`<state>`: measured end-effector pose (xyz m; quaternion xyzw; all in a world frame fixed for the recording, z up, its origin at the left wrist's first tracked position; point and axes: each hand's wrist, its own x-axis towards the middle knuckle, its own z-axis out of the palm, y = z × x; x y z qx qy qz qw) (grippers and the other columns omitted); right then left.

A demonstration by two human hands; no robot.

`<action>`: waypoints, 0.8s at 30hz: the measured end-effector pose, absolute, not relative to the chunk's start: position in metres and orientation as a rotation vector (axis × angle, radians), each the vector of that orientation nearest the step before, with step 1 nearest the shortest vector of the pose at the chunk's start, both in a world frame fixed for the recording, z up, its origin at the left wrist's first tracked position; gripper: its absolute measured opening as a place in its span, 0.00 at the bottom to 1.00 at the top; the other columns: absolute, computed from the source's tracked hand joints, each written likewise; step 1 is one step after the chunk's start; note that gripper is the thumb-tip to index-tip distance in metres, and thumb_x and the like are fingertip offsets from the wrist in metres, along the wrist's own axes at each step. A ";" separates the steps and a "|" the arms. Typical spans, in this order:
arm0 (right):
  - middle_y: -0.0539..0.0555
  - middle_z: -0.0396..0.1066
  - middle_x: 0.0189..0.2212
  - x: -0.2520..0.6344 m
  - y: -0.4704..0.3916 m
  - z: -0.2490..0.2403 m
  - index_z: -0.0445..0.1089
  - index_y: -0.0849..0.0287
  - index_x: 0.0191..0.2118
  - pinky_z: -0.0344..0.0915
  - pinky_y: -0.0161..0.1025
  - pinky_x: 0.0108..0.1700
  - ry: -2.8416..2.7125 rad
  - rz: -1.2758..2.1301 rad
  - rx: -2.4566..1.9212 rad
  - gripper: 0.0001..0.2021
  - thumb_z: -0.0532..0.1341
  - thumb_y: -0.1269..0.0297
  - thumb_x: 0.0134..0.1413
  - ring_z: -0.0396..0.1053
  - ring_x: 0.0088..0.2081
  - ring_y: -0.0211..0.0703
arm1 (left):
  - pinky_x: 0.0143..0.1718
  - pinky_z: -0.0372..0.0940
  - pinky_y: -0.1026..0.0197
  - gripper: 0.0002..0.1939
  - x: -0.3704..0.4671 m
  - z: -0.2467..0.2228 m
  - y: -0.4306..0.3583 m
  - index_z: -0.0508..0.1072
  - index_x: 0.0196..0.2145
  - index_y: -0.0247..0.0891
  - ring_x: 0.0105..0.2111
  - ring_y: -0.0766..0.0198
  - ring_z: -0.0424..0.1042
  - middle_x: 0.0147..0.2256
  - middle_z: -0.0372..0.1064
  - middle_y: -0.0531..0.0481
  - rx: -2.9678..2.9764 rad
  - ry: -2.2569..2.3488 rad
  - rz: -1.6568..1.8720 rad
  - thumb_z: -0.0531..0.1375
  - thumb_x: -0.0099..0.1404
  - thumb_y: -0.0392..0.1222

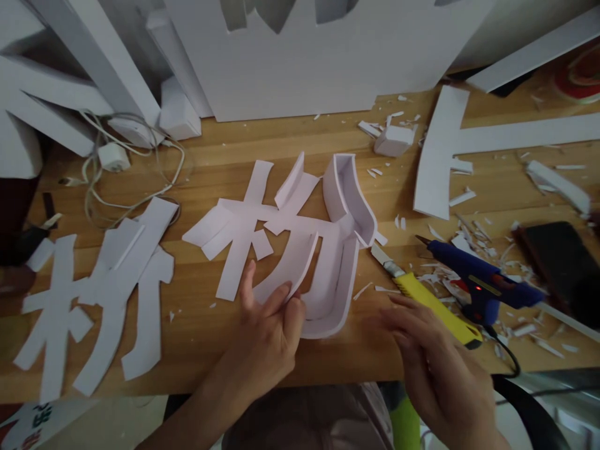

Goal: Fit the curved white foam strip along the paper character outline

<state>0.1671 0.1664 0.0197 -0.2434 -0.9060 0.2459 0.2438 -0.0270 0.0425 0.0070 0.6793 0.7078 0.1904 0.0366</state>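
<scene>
A white foam-board character [321, 256] lies on the wooden table in front of me, with raised side walls along its right strokes. My left hand [272, 331] pinches a curved white foam strip [304, 265] standing on edge along one of its lower strokes; the index finger points outward over the board. My right hand [435, 369] is off to the right, slightly blurred, fingers stretched out and holding nothing visible. Just beyond its fingers lies a yellow utility knife [434, 306]. A blue hot glue gun [482, 275] with a small red light rests further right.
Flat white cut-out pieces [105, 287] lie at the left, near a tangled white cable [135, 203]. White scraps litter the right side around a dark phone [562, 269]. A large white board [300, 69] stands at the back. More foam strokes [443, 156] lie at upper right.
</scene>
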 end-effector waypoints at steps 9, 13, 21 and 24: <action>0.60 0.67 0.44 0.146 0.137 0.006 0.62 0.62 0.55 0.57 0.61 0.60 -2.557 0.486 -0.664 0.21 0.64 0.64 0.59 0.64 0.49 0.53 | 0.69 0.28 0.37 0.07 -0.039 0.009 0.042 0.65 0.35 0.34 0.43 0.64 0.75 0.29 0.74 0.53 2.109 2.143 0.605 0.54 0.66 0.25; 0.61 0.68 0.47 0.140 0.139 0.013 0.58 0.61 0.59 0.49 0.64 0.63 -2.582 0.500 -0.661 0.25 0.64 0.63 0.59 0.63 0.51 0.53 | 0.68 0.33 0.33 0.06 -0.043 0.010 0.044 0.65 0.34 0.34 0.41 0.63 0.75 0.30 0.75 0.53 2.158 2.116 0.559 0.53 0.68 0.27; 0.61 0.70 0.56 0.108 0.143 0.016 0.50 0.69 0.66 0.20 0.65 0.67 -2.885 0.587 -0.441 0.26 0.49 0.77 0.63 0.54 0.63 0.50 | 0.67 0.38 0.31 0.09 -0.045 0.007 0.041 0.66 0.38 0.33 0.43 0.60 0.75 0.32 0.75 0.49 2.189 2.086 0.574 0.49 0.66 0.25; 0.64 0.69 0.57 0.102 0.141 0.009 0.49 0.71 0.66 0.22 0.66 0.67 -2.900 0.513 -0.426 0.27 0.48 0.80 0.61 0.57 0.62 0.51 | 0.66 0.37 0.30 0.09 -0.043 0.008 0.039 0.67 0.42 0.29 0.44 0.58 0.74 0.33 0.75 0.47 2.157 2.102 0.495 0.51 0.65 0.26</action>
